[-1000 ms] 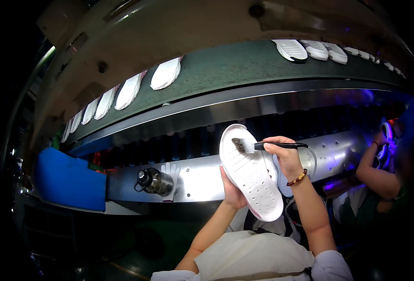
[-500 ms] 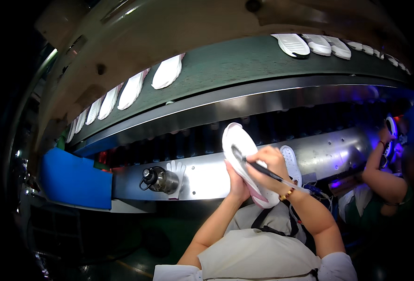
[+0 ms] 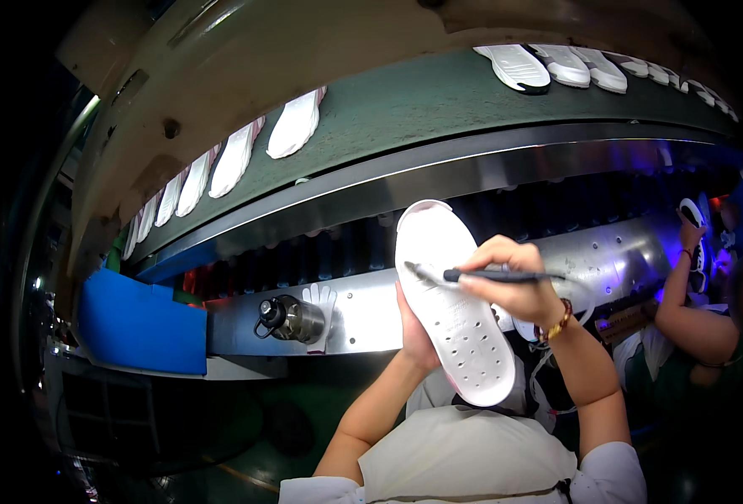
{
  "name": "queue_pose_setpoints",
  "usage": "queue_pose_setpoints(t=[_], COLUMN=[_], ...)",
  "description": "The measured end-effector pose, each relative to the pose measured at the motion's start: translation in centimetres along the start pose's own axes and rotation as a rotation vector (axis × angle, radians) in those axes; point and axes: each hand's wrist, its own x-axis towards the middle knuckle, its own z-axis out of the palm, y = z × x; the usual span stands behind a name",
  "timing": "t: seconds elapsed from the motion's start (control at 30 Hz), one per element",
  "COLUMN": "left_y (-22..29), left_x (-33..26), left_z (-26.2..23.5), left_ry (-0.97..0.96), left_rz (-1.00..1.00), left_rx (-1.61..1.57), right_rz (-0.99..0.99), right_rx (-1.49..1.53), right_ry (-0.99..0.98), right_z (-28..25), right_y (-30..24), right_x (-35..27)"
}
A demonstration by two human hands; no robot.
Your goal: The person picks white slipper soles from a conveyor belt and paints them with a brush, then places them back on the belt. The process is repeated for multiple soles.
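Observation:
A white shoe sole [image 3: 471, 340], with several small holes over one half, stands tilted in front of my body. My left hand [image 3: 419, 338] grips it from behind along its left edge; most of those fingers are hidden by the sole. In my right hand [image 3: 514, 290] is a thin black-handled brush [image 3: 497, 275], pinched between closed fingers. Its bristle tip lies at the unperforated upper part of the sole, touching or just over the surface. A pale, clear tube trails from the back end of the handle past my wrist.
White soles rest in rows on a green conveyor belt [image 3: 388, 113], at left and far right. A steel ledge [image 3: 363, 315] below holds a dark bottle [image 3: 292, 319] and a white glove [image 3: 325, 302]. A blue panel [image 3: 140, 323] stands left. Another person's arm [image 3: 678, 294] handles a sole at right.
My left hand has turned the sole so its holed face shows more fully. The brush has swung flatter, its tip now lower on the sole. My right hand has moved a little right.

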Motion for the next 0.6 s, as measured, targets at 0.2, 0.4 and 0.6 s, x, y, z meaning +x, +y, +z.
queue_pose_setpoints(t=[0.2,0.4,0.6], left_y=[0.8,1.2,2.0], left_x=[-0.1,0.6,1.1], left_z=[0.0,-0.4,0.4], left_ry=[-0.078,-0.241,-0.044], left_rz=[0.035,0.176,0.317], left_rx=[-0.021,-0.200,-0.112], right_rz=[0.121,-0.016,0.053], right_rx=[0.344,0.183,0.183], right_ry=[-0.082,-0.302,-0.225], right_z=[-1.3,-1.1,-1.6], right_y=[-1.8,-2.2,-0.7], right_x=[-0.8,-1.5,-1.6])
